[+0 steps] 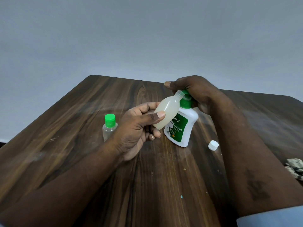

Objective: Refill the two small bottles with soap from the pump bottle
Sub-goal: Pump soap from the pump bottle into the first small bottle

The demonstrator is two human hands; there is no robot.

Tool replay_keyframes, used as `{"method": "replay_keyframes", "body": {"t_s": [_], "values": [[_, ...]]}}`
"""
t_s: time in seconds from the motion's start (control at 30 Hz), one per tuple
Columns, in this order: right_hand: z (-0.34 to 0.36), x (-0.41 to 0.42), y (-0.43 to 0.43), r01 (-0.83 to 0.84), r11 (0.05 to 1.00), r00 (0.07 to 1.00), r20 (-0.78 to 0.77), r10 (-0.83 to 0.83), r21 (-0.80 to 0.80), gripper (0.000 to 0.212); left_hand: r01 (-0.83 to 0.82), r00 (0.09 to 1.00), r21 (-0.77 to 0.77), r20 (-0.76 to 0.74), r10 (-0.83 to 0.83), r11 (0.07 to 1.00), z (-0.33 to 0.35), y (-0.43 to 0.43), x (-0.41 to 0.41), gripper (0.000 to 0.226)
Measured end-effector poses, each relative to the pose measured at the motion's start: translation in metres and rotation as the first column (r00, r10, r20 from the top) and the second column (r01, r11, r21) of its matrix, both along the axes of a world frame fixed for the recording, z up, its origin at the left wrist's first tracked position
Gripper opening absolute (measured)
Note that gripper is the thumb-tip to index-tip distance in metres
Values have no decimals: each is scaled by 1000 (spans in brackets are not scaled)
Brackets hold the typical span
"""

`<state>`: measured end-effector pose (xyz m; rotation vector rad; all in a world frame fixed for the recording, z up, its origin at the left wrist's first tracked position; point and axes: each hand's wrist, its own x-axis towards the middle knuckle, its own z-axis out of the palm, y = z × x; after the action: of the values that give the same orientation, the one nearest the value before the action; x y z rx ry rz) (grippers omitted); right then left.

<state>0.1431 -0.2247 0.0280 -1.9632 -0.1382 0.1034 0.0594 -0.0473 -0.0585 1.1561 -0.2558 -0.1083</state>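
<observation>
- My left hand (pixel 137 128) pinches the uncapped bottle (pixel 165 112), tilted, mouth at the pump (pixel 183 118) nozzle.
- My right hand (pixel 195 92) is clamped over the pump head.
- Green-capped bottle (pixel 109 126) stands left; white cap (pixel 213 145) lies right, on the table (pixel 82 128).

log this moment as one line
left hand: holds white bottle at pump | right hand: on pump | green-cap bottle: capped | white cap: on table

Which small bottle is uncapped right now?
The cloudy bottle in the left hand, tilted with its open neck at the pump bottle spout. The clear bottle on the table keeps its green cap.
</observation>
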Motion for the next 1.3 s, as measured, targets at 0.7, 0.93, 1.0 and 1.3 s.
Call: {"method": "replay_keyframes", "body": {"t_s": [0.7, 0.93, 1.0, 1.3], "values": [[2, 1, -1, -1, 997, 1000, 27, -1, 77, 45, 43, 999, 0, 16, -43, 999, -2, -1, -1, 43], [-3, 5, 0, 8, 990, 1000, -4, -8, 141, 37, 72, 994, 17, 80, -73, 997, -2, -1, -1, 43], [-2, 4, 0, 15, 987, 1000, -7, -14, 159, 33, 75, 992, 22, 98, -77, 997, -2, 0, 0, 42], [1, 1, -2, 20, 994, 999, 32, -23, 109, 38, 25, 994, 109, 101, -36, 994, -3, -1, 0, 36]]}}
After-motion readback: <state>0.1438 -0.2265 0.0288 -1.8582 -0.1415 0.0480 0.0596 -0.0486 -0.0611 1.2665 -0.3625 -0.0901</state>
